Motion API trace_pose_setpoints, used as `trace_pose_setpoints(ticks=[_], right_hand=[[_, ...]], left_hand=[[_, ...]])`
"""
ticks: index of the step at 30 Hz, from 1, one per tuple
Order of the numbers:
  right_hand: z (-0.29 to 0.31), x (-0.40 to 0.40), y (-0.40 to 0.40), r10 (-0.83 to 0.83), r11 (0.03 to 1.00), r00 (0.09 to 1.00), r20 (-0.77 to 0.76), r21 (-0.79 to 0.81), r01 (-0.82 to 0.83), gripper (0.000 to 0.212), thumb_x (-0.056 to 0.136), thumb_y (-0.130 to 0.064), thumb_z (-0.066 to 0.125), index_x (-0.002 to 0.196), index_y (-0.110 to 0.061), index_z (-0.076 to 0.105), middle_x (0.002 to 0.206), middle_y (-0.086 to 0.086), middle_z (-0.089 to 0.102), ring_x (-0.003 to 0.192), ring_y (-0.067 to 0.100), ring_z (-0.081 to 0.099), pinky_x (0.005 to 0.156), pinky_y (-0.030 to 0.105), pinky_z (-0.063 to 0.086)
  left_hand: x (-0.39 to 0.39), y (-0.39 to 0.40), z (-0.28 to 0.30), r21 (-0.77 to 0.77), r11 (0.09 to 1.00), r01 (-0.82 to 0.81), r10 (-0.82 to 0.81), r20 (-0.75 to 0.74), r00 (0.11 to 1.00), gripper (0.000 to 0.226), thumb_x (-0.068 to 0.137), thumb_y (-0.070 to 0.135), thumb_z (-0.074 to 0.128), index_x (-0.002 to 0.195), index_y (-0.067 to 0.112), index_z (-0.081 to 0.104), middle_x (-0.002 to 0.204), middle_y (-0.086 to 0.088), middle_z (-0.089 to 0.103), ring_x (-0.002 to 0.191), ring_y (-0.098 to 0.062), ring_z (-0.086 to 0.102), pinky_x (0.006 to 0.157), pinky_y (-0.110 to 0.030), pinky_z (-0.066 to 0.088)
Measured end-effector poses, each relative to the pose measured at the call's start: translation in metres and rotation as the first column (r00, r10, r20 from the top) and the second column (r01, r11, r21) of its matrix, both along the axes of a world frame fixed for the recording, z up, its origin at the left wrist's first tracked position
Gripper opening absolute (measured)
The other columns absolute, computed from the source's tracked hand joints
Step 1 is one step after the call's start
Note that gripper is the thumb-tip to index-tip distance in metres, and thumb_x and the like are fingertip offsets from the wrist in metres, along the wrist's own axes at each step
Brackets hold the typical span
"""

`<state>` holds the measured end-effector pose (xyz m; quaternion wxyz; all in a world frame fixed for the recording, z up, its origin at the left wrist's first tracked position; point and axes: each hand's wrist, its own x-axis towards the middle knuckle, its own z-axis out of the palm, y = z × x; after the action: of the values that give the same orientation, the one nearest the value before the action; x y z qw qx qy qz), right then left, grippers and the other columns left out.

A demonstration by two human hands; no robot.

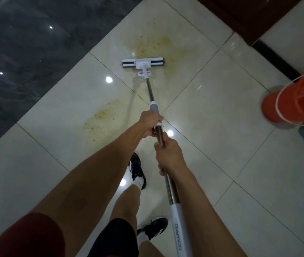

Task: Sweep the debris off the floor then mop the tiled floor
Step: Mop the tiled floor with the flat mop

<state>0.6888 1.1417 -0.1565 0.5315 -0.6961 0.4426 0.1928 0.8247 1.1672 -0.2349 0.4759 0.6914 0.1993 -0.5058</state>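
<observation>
Left hand (149, 123) and right hand (168, 154) grip mop (143, 64) on stained floor (212, 101).

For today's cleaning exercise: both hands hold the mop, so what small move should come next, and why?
Probably push the white flat mop head forward across the yellowish-brown stain just beyond it. The left hand and right hand already grip the steel mop handle, and the head sits at the stain's near edge.

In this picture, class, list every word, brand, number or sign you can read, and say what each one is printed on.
"Gemco": grey letters running along the white lower sleeve of the mop handle; the middle letters are slightly soft, so the spelling is my best reading.
The orange bucket shows no readable text.
Nothing else carries any lettering.
</observation>
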Motion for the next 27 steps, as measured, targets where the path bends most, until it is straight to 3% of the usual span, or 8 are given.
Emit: trace_pose_setpoints(ticks=[9,14,19,22,27], right_hand=[[-0.004,0.148,-0.030,-0.013,1.000,1.000,0.026,0.024,0.012,0.037,0.098,-0.025,0.047,0.134,-0.028,0.050,0.090,0.003,0.055,0.074,0.022,0.055,0.075,0.047,0.061],[0.002,0.215,-0.069,0.005,0.999,1.000,0.004,0.046,-0.005,0.035,0.101,-0.022,0.046,0.135,-0.027,0.049,0.092,0.009,0.060,0.062,0.023,0.058,0.051,0.034,0.056],[-0.009,0.281,-0.123,0.062,0.997,0.998,-0.008,0.046,-0.062,0.031,0.102,-0.023,0.046,0.133,-0.027,0.049,0.088,0.006,0.061,0.060,0.022,0.059,0.056,0.039,0.060],[-0.020,0.328,-0.160,0.116,0.993,0.993,0.008,0.032,-0.116,0.035,0.101,-0.024,0.045,0.135,-0.028,0.048,0.096,0.009,0.065,0.071,0.026,0.062,0.069,0.047,0.062],[-0.038,0.411,-0.240,0.200,0.979,0.979,0.027,0.037,-0.201,0.034,0.100,-0.025,0.047,0.133,-0.028,0.049,0.101,0.013,0.068,0.078,0.031,0.067,0.074,0.050,0.062]], left_hand=[[0.147,-0.036,0.009,0.044,0.999,0.033,-0.034,0.026,0.999,0.032,0.094,0.014,0.070,0.121,0.000,0.059,0.091,-0.017,0.064,0.067,-0.024,0.063,0.047,-0.036,0.053],[0.213,-0.069,0.008,0.041,0.999,0.027,-0.028,0.027,0.999,0.033,0.096,0.014,0.068,0.124,0.000,0.058,0.095,-0.018,0.064,0.068,-0.024,0.063,0.046,-0.034,0.053],[0.277,-0.116,0.000,0.045,0.999,-0.006,0.005,0.029,1.000,0.033,0.096,0.016,0.067,0.125,0.001,0.057,0.092,-0.016,0.063,0.069,-0.023,0.062,0.052,-0.037,0.054],[0.322,-0.150,-0.007,0.069,0.996,-0.047,0.045,0.036,0.998,0.032,0.096,0.017,0.067,0.123,0.002,0.057,0.095,-0.015,0.063,0.070,-0.023,0.063,0.050,-0.035,0.052],[0.402,-0.222,-0.013,0.091,0.989,-0.114,0.111,0.040,0.993,0.032,0.095,0.015,0.067,0.122,0.002,0.056,0.102,-0.018,0.063,0.077,-0.025,0.064,0.059,-0.041,0.055]])
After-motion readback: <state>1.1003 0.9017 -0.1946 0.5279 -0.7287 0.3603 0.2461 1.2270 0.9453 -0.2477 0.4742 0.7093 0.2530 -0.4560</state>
